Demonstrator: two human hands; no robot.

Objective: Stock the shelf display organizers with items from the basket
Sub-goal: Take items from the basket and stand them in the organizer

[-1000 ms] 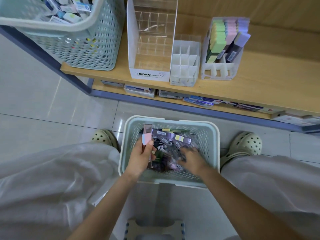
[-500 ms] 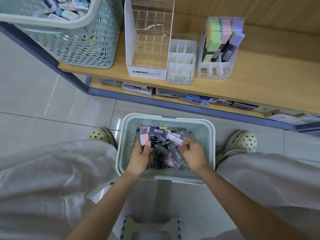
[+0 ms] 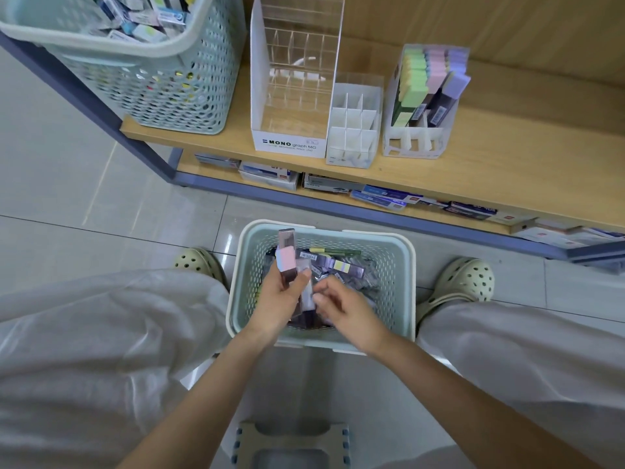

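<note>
Left hand (image 3: 280,299): you've lifted it since a second ago, fingers wrapped round the pink-capped pack (image 3: 286,262), which stands upright.
Right hand (image 3: 345,309): slid in beside your left, fingers curled; maybe pinching a pale pack, can't really tell.
Basket (image 3: 402,252): on the floor between your feet, packs piled inside.
Right organizer (image 3: 419,143): on the shelf (image 3: 507,157), holding green, pink and lilac packs.

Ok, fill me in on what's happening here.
A person sits over the basket on the floor between their feet. The left hand holds pink-topped packs upright above it. The right hand reaches in beside them, though whether it grips anything is unclear. On the shelf, the right organizer already holds green, pink and purple packs.
</note>
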